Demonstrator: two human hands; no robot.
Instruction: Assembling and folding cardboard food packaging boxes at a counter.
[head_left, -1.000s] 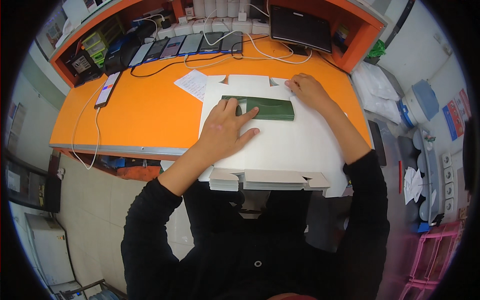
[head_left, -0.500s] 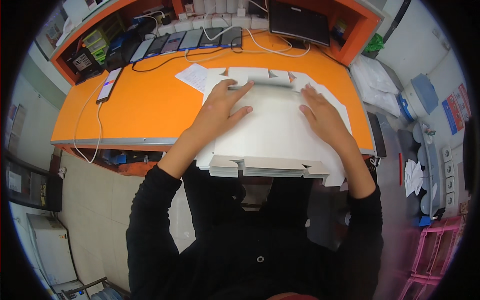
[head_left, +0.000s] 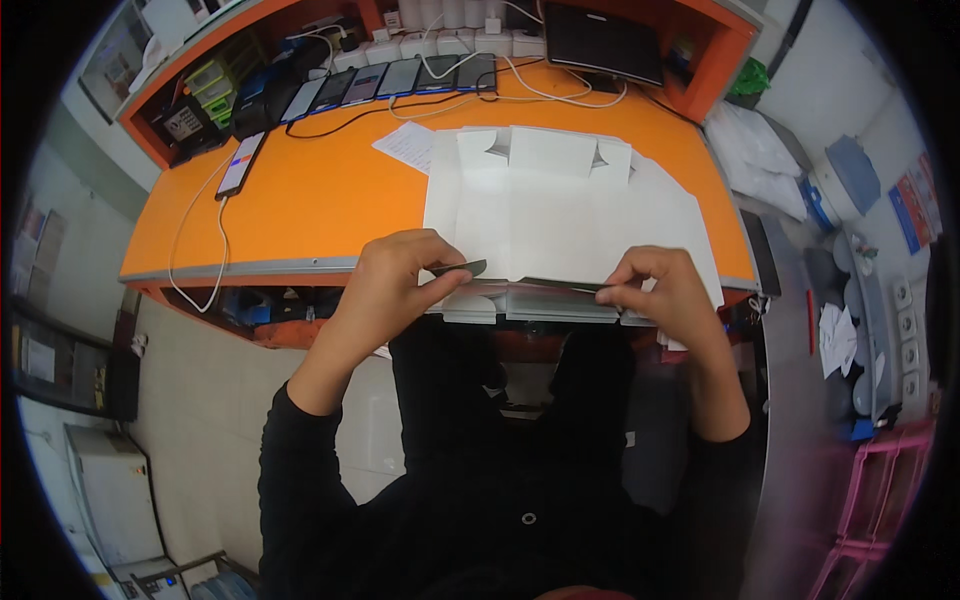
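Observation:
A stack of flat, die-cut white cardboard box blanks (head_left: 560,220) lies on the orange desk and reaches over its front edge. On the top blank, a near-edge flap is bent up. My left hand (head_left: 402,272) pinches the left end of this near edge between thumb and fingers, where a small dark-looking tab sticks up. At the right end, my right hand (head_left: 662,285) pinches the same edge. The far flaps, with their notched corners, lie folded slightly inward. Below the raised edge, the near flaps of the lower blanks show.
A paper with handwriting (head_left: 405,145) sits left of the stack. Beyond it is a row of phones (head_left: 400,77) with cables. Another phone (head_left: 240,165) charges at far left. A dark monitor (head_left: 603,45) stands at back right. A metal counter (head_left: 775,400) runs along the right.
Both hands have moved from the far edge of the top blank toward me and now pinch its near edge. That near flap has been lifted. The far flaps now show more plainly.

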